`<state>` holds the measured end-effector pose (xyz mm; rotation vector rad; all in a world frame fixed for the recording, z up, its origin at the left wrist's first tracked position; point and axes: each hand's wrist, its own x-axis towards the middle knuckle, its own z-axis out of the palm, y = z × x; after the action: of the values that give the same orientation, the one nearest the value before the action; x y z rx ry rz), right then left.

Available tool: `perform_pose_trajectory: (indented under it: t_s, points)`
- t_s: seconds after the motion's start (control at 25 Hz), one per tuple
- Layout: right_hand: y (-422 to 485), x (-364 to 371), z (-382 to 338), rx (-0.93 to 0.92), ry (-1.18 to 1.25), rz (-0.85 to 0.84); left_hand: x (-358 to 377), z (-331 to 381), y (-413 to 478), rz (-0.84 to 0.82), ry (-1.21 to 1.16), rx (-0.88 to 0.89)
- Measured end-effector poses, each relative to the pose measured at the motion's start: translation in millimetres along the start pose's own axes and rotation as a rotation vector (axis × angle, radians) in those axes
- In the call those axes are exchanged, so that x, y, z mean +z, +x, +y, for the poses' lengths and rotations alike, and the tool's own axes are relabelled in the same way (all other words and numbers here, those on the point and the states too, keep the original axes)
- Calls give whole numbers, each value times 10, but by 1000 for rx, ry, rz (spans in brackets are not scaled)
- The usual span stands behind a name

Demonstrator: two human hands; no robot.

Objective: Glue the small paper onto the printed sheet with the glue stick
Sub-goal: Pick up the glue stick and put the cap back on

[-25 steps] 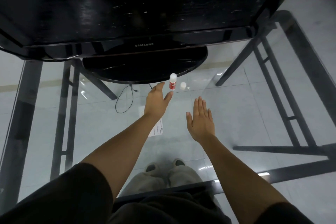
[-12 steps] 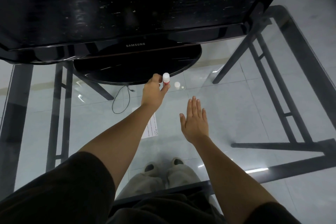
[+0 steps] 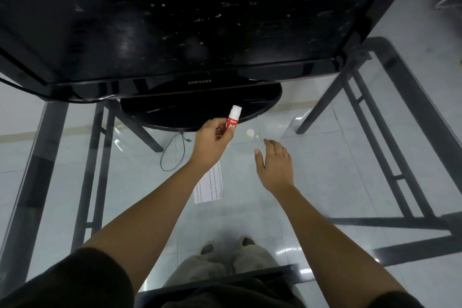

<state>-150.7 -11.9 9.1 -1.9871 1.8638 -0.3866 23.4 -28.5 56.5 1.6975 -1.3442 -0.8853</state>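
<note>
A: Glue stick (image 3: 233,120) now up off the glass table (image 3: 325,170), pinched low on the red label by left hand (image 3: 212,142), thumb and fingers pressed around the barrel. A second ago: standing upright on the glass, hand only reaching. White end tilted up and away toward the monitor base (image 3: 200,112).

B: Cap?

A: Possibly off already. Small white round thing (image 3: 250,132) lying on the glass just right of the stick; could be a cap, too small and washed out to say. White tip on the stick hard to read either way.

B: Right hand?

A: Right hand (image 3: 275,165) holding nothing, fingers loosely spread and curled down, hovering near that white spot. Half a second ago flatter and nearer the body; since moved forward.

B: Papers?

A: Printed sheet (image 3: 211,185) flat on the glass, partly hidden under the left forearm, lines of text showing. Small paper not made out anywhere; perhaps under the arm.

B: Meaning for the task?

A: Tool in hand, so pickup step done. No glue laid yet. Likely next: bring stick back over the papers, confirm tip exposed, find the small paper.
</note>
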Motion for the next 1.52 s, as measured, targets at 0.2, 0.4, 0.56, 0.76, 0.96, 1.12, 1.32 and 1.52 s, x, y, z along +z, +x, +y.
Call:
perform_pose_trajectory:
  t_s: [0.2,0.4,0.56,0.76,0.96,1.12,1.32,1.52]
  points:
    - [257,-483,-601,-16,482,60,-403,215,-197,90,-347,-38]
    - [159,-802,-1182,-48,851,-133,-613,393,-362,210,-577,-1]
    - [65,-873,-1398,-68,927,-163,-672,475,-467,214,-542,35]
    - [-57,-861,-1412,7,1016,-116,-681,467,-618,215,-384,67]
    - [-121,-898,-1433,50,1092,-116,-679,392,-776,192,-367,128]
    - [-175,-889,-1463,33,1098,-147,-713,419,-829,221,-418,137]
    - [-209,-882,-1470,9,1105,-141,-824,498,-767,-49,-989,-362]
    - [-202,-862,-1453,26,1092,-101,-836,534,-742,-53,-1090,-390]
